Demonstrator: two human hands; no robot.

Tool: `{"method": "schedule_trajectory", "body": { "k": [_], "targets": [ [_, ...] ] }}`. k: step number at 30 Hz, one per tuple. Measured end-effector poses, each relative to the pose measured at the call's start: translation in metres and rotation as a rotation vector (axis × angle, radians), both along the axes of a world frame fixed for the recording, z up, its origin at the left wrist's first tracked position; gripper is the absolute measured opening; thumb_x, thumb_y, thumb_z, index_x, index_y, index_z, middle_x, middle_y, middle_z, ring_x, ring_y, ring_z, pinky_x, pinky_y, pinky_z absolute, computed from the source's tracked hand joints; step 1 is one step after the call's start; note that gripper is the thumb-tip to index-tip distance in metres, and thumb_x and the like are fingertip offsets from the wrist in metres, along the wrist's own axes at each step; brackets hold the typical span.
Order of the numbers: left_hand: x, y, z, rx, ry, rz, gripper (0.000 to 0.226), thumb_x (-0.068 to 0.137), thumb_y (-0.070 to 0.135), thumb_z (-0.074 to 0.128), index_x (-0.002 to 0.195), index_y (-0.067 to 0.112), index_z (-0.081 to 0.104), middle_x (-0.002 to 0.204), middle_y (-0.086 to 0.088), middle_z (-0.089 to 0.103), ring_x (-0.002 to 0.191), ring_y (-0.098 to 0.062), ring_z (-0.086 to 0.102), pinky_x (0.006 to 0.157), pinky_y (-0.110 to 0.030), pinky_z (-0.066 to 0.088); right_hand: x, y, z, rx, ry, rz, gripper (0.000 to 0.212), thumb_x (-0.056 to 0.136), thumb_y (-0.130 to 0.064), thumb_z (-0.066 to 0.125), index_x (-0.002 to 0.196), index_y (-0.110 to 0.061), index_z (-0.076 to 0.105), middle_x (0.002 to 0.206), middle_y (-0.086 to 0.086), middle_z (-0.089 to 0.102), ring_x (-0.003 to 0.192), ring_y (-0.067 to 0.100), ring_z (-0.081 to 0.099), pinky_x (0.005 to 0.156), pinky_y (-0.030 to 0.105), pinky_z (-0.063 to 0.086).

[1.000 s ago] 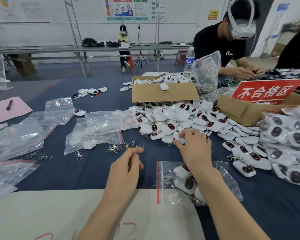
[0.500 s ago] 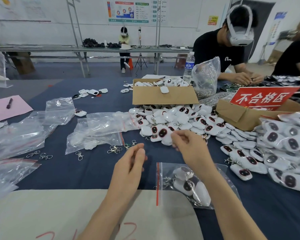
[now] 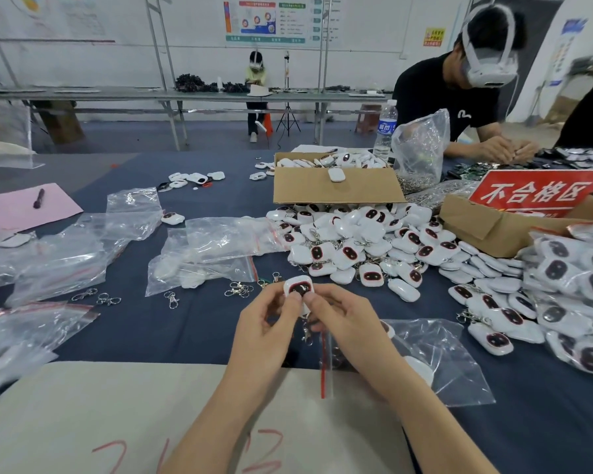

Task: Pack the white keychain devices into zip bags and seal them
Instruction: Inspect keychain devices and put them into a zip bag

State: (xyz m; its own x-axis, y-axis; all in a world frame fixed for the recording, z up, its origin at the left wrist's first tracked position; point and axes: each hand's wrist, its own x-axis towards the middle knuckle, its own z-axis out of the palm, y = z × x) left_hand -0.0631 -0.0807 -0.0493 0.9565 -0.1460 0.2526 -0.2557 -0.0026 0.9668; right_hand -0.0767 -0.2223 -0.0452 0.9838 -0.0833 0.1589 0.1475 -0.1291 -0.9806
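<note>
Low at centre frame, the left hand (image 3: pixel 267 323) and right hand (image 3: pixel 343 319) pinch one white keychain device (image 3: pixel 298 288) between thumbs and curled fingers (image 3: pixel 288 302), just above the zip bag (image 3: pixel 435 357) at lower right. To do this well, gather the dangling clasp, slide the device through the red-striped mouth, then press the seal along its whole length. Across the dark blue surface (image 3: pixel 192 323) lie a heap of devices (image 3: pixel 363 241), empty bags (image 3: pixel 216 248) and a cardboard box (image 3: pixel 336 191). Another headset wearer (image 3: pixel 459 97) works at upper right.

One keychain device (image 3: pixel 300 289) held, countless more piled, two cardboard boxes (image 3: pixel 336 191), one water bottle (image 3: pixel 385 131).
</note>
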Motion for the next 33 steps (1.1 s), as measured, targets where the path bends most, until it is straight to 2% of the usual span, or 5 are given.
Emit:
{"method": "schedule_trajectory", "body": {
  "k": [9, 17, 25, 30, 33],
  "targets": [
    [0.0021, 0.0005, -0.0024, 0.031, -0.009, 0.004, 0.022, 0.100, 0.019, 0.059, 0.088, 0.034, 0.068, 0.071, 0.017, 0.065, 0.063, 0.003, 0.055, 0.060, -0.008, 0.041, -0.0005, -0.0026, -0.0035, 0.014, 0.006, 0.004, 0.014, 0.100, -0.024, 0.061, 0.100, -0.019, 0.074, 0.075, -0.011, 0.072, 0.071, 0.001, 0.067, 0.070, 0.016, 0.053],
    [0.0009, 0.0012, -0.0015, 0.037, -0.047, -0.056, 0.026, 0.104, 0.022, 0.057, 0.104, 0.043, 0.073, 0.088, 0.015, 0.072, 0.075, 0.003, 0.061, 0.069, -0.012, 0.047, 0.0027, -0.0044, -0.0045, 0.087, 0.026, -0.046, 0.015, 0.099, -0.027, 0.062, 0.095, -0.021, 0.075, 0.073, -0.005, 0.073, 0.070, 0.007, 0.068, 0.068, 0.018, 0.054],
    [-0.0012, -0.0003, -0.0008, 0.082, -0.089, -0.078, 0.026, 0.104, 0.022, 0.056, 0.111, 0.041, 0.073, 0.076, 0.023, 0.063, 0.066, 0.004, 0.053, 0.064, -0.009, 0.041, 0.0003, -0.0061, -0.0048, 0.038, 0.034, -0.075, 0.019, 0.099, -0.033, 0.061, 0.090, -0.022, 0.073, 0.065, -0.005, 0.067, 0.060, 0.005, 0.061, 0.061, 0.013, 0.048],
    [-0.0012, -0.0023, -0.0032, 0.111, -0.071, -0.078, 0.023, 0.100, 0.019, 0.064, 0.116, 0.035, 0.070, 0.098, 0.011, 0.074, 0.087, -0.010, 0.067, 0.077, -0.019, 0.051, 0.0002, -0.0058, -0.0061, 0.043, 0.010, -0.083, 0.019, 0.099, -0.033, 0.062, 0.086, -0.025, 0.073, 0.066, -0.005, 0.068, 0.060, 0.005, 0.059, 0.062, 0.015, 0.049],
    [-0.0011, -0.0029, -0.0054, 0.111, -0.055, -0.064, 0.026, 0.098, 0.014, 0.065, 0.116, 0.032, 0.069, 0.100, 0.007, 0.074, 0.091, -0.016, 0.068, 0.080, -0.020, 0.053, 0.0004, -0.0061, -0.0064, 0.049, 0.010, -0.064, 0.017, 0.099, -0.031, 0.061, 0.093, -0.021, 0.074, 0.074, -0.005, 0.072, 0.066, 0.003, 0.063, 0.066, 0.016, 0.051]
  ]
}}
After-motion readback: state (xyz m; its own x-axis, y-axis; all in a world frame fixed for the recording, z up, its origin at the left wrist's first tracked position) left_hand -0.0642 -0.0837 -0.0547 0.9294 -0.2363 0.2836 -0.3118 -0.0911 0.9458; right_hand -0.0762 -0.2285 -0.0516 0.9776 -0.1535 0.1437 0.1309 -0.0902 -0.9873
